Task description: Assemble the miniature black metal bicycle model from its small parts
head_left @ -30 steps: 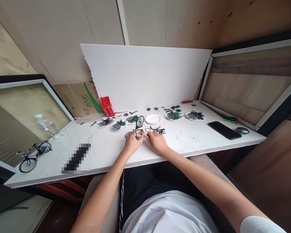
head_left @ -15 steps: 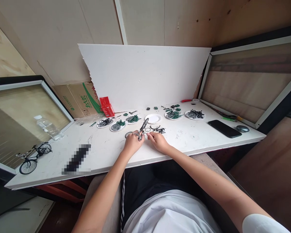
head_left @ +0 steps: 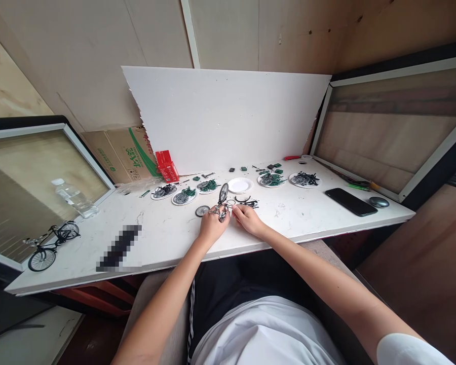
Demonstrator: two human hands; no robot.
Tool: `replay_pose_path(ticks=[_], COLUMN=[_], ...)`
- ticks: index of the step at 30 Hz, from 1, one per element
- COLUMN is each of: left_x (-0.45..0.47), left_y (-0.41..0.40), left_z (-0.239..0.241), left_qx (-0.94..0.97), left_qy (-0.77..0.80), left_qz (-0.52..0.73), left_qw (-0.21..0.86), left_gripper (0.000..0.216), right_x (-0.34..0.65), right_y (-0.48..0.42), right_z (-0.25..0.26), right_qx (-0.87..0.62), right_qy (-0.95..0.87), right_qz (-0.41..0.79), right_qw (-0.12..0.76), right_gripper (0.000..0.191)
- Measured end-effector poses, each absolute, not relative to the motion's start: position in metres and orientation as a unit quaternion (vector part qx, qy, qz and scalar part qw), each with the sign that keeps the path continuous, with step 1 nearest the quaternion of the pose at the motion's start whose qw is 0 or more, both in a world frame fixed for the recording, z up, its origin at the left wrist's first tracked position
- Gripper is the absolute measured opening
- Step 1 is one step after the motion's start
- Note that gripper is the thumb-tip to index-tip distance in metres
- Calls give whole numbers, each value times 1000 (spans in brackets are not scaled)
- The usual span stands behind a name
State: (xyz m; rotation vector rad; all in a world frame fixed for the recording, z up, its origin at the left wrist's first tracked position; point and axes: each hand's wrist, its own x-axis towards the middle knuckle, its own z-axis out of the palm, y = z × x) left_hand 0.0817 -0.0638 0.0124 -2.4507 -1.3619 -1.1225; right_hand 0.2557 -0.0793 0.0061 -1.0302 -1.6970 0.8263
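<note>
White tabletop (head_left: 171, 233) below, a model bicycle (head_left: 223, 194) juts beyond the left grip (head_left: 213, 226).

Text legible with certainty: none. Cardboard box (head_left: 116, 165): large green characters (head_left: 137, 156), apparently Chinese, too small to read surely; small green print with emblem (head_left: 111, 166) on left panel; red characters at right edge, partly covered by white board (head_left: 228, 119). Red box (head_left: 167, 167): pale print, unreadable. Bottle (head_left: 75, 197): pale label, wording not resolved.
</note>
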Motion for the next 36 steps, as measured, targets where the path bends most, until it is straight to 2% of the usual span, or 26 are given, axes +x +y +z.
replay_pose_path(ticks=[6, 13, 16, 27, 32, 36], left_x=[80, 80, 81, 88, 90, 90], left_y=[-66, -67, -68, -70, -71, -71], left_z=[14, 18, 19, 10, 12, 14], left_qx=[-788, -782, -792, -795, -788, -779], left_qy=[-485, -477, -468, -453, -438, -447], left_qz=[-378, -401, -392, -392, -423, -438], left_qw=[16, -9, 11, 91, 90, 47], left_gripper=[22, 26, 23, 24, 25, 22], right_x=[255, 256, 257, 261, 257, 256], right_y=[-80, -80, -82, -84, -88, -87], right_z=[4, -2, 0, 6, 9, 8], right_qx=[-415, -443, -437, -381, -380, -400], right_qy=[-732, -746, -743, -674, -666, -682], right_qz=[219, 145, 177, 417, 399, 345], right_qw=[494, 475, 474, 477, 502, 506], right_gripper=[36, 39, 43, 55, 54, 50])
